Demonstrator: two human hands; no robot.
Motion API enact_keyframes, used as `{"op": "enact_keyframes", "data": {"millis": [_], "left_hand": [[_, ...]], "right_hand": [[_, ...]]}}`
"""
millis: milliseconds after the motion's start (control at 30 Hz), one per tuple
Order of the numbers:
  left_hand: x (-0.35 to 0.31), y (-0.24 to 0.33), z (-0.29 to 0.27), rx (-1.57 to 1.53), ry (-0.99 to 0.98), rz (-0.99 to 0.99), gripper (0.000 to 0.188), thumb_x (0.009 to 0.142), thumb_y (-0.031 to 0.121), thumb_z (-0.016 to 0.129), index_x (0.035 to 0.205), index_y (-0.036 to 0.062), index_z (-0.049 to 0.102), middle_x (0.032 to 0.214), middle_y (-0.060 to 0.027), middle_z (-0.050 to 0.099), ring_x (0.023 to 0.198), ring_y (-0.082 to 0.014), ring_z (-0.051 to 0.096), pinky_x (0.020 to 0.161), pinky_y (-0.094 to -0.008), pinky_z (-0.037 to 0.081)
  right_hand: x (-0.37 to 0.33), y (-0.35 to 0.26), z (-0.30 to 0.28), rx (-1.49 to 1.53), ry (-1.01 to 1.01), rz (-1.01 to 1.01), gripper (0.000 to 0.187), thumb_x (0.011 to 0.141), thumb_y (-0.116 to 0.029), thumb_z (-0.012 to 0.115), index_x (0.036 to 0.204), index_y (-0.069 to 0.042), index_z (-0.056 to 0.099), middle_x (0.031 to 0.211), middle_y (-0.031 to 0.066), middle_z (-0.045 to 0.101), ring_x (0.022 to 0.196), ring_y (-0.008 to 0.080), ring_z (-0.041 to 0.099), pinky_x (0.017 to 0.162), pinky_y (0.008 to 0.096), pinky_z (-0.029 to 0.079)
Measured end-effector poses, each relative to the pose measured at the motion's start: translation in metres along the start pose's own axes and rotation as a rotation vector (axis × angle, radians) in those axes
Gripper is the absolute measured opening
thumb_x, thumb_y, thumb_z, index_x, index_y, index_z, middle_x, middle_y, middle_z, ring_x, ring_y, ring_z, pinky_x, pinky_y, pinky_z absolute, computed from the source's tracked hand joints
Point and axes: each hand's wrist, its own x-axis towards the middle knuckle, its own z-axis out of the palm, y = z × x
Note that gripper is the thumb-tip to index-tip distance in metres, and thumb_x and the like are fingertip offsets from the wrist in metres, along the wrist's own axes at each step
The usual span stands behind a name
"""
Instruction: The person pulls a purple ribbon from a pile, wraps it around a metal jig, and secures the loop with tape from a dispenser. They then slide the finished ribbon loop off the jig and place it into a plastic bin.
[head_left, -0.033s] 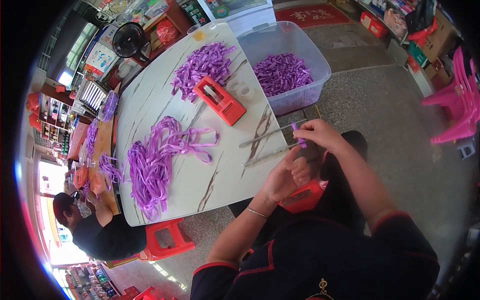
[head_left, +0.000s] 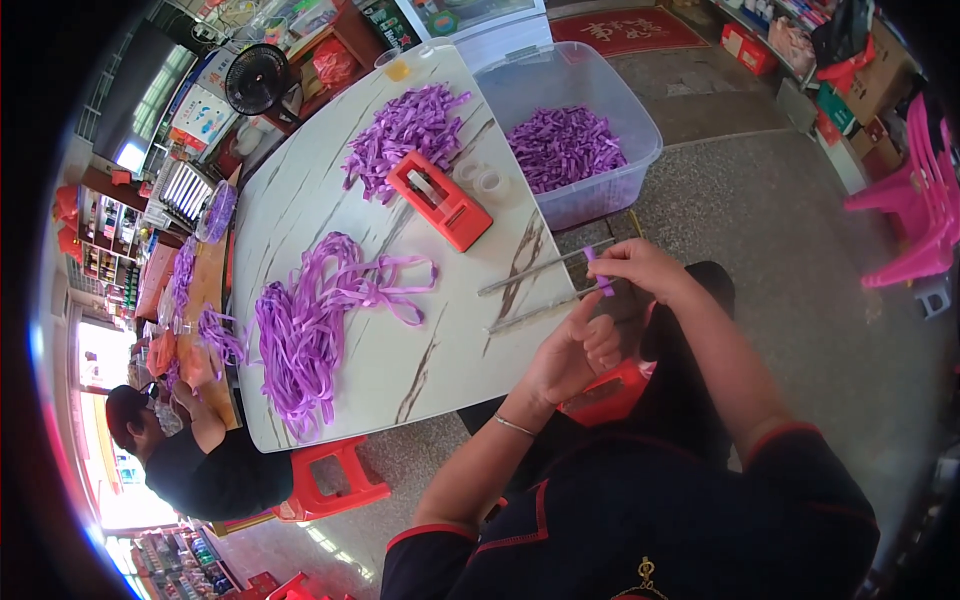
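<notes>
A short purple ribbon (head_left: 597, 270) spans two thin, parallel metal rods (head_left: 545, 268) that jut past the right edge of the table. My right hand (head_left: 640, 268) pinches it between thumb and fingertips from the right side. Below it, my left hand (head_left: 575, 355) has its lower fingers curled in. One outstretched left fingertip meets the ribbon's lower end at the nearer rod; the exact grip there is partly hidden. To the left lies a loose bundle of long purple ribbons (head_left: 300, 345). A red tape dispenser (head_left: 440, 200) rests farther back on the table.
The marble-patterned table (head_left: 400, 350) carries a heap of purple ribbon pieces (head_left: 410, 135) and clear tape rolls (head_left: 490, 182). Beyond its right edge stands a clear plastic bin (head_left: 600, 195) of similar pieces. A person (head_left: 200, 450) sits at the left; a red stool (head_left: 340, 480) is below the table.
</notes>
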Motion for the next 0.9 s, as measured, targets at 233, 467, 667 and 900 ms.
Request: {"op": "enact_keyframes", "data": {"millis": [233,467,667,900], "left_hand": [[0.003,0.0,-0.002,0.013,-0.02,-0.023,0.046,0.078,0.008,0.046,0.123,0.013,0.041,0.063,0.0022,0.031,0.059,-0.0094,0.031,0.058,-0.0231,0.031],[0.002,0.001,-0.005,0.014,-0.074,-0.022,0.039,0.081,0.009,0.045,0.119,0.0154,0.037,0.065,0.0025,0.031,0.06,-0.0094,0.031,0.059,-0.0226,0.032],[0.002,0.0,-0.003,0.06,-0.076,0.001,0.037,0.081,0.013,0.046,0.118,0.0093,0.042,0.064,0.0021,0.032,0.06,-0.0092,0.033,0.06,-0.0229,0.032],[0.004,-0.003,-0.004,0.109,-0.027,-0.015,0.034,0.084,0.02,0.044,0.115,0.0066,0.044,0.074,0.0,0.04,0.066,-0.0115,0.038,0.064,-0.0247,0.035]], "right_hand": [[0.032,0.083,0.013,1.069,-0.435,0.249,0.02,0.083,-0.024,0.06,0.094,-0.007,0.062,0.071,-0.0023,0.059,0.056,0.0088,0.052,0.05,0.0214,0.039],[0.013,0.055,0.065,1.665,-1.389,0.207,0.022,0.087,-0.026,0.052,0.1,-0.008,0.056,0.085,0.0042,0.061,0.074,0.0146,0.06,0.069,0.0297,0.049],[0.011,0.033,0.026,1.146,-0.387,0.12,0.031,0.09,-0.026,0.047,0.112,-0.005,0.053,0.105,0.0062,0.058,0.093,0.0159,0.056,0.081,0.0308,0.046],[0.006,0.009,0.002,0.909,-0.501,0.24,0.026,0.09,-0.031,0.048,0.101,-0.008,0.056,0.081,-0.0023,0.059,0.09,0.0131,0.054,0.081,0.0319,0.041]]}}
